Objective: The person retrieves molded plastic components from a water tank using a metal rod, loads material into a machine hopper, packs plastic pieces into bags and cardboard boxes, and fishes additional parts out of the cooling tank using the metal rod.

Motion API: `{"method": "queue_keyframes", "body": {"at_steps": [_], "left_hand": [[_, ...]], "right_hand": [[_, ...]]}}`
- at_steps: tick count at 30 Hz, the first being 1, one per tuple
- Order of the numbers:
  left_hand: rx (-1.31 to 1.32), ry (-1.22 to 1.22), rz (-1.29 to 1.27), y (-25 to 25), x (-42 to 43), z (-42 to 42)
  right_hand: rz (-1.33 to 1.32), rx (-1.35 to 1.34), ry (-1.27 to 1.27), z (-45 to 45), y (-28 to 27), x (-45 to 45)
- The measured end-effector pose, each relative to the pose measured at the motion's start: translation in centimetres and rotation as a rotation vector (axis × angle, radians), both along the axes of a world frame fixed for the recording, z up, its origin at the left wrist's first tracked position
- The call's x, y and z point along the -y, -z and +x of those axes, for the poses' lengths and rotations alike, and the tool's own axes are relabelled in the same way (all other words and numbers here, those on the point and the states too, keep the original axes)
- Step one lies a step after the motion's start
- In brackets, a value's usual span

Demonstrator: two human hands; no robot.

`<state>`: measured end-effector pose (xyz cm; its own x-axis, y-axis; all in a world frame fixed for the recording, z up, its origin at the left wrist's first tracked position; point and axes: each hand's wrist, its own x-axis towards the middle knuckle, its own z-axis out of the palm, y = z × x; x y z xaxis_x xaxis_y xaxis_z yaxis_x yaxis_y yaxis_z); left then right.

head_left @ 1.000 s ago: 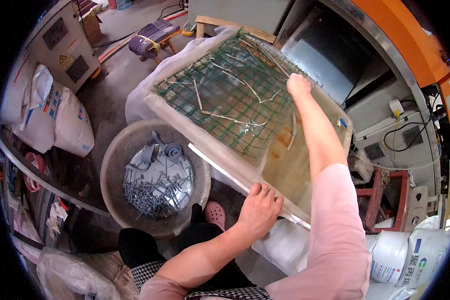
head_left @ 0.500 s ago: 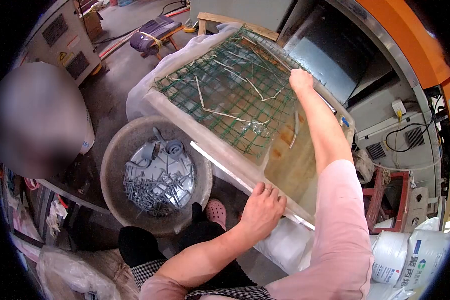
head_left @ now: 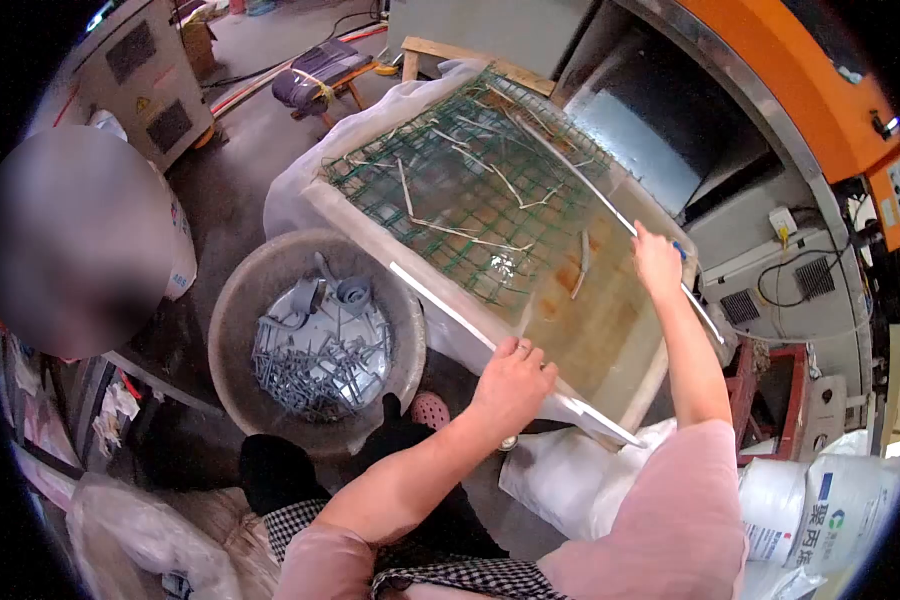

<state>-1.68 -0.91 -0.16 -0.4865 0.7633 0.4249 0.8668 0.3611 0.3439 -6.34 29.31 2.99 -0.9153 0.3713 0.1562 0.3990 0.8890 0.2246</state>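
Observation:
A shallow pale tub (head_left: 440, 283) of murky water stands before me. Green netting (head_left: 450, 215) covers its left part, with several thin whitish strips (head_left: 407, 190) on it. My right hand (head_left: 658, 262) is closed round a long, thin, pale rod (head_left: 705, 318) running along the tub's far right side. My left hand (head_left: 515, 383) has its fingers curled over the near rim, by a white strip (head_left: 440, 305) along that edge. Another loose strip (head_left: 582, 265) lies in the open water between my hands.
A round grey basin (head_left: 232, 330) holding several grey plastic pieces (head_left: 310, 370) stands left of the tub. White sacks (head_left: 560, 475) lie under the near right corner. An orange-edged machine (head_left: 800, 90) borders the right. A stool with a purple cushion (head_left: 320, 75) stands behind.
My right hand has moved toward me and right along the tub's far side, with the rod. My left hand has stayed at the near rim, shifting slightly.

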Motion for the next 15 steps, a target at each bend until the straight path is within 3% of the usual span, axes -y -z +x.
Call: {"method": "queue_keyframes", "body": {"at_steps": [3,7,9,11,15], "left_hand": [[-0.027,-0.004,-0.004,0.3,0.0,0.2],[-0.115,0.043,-0.026,0.8,-0.1,0.5],[-0.061,0.108,-0.013,0.0,0.0,0.8],[-0.053,0.123,-0.063,-1.5,-0.1,1.5],[0.058,0.097,0.144,-3.9,-1.4,2.1]], "right_hand": [[-0.111,0.094,0.047,7.7,-0.1,0.9],[-0.059,0.123,-0.022,13.7,-1.2,0.4],[-0.043,0.021,-0.059,17.0,-1.8,-0.5],[-0.116,-0.007,0.065,19.8,-2.8,-1.2],[-0.158,-0.303,-0.045,24.8,-2.4,-2.5]]}}
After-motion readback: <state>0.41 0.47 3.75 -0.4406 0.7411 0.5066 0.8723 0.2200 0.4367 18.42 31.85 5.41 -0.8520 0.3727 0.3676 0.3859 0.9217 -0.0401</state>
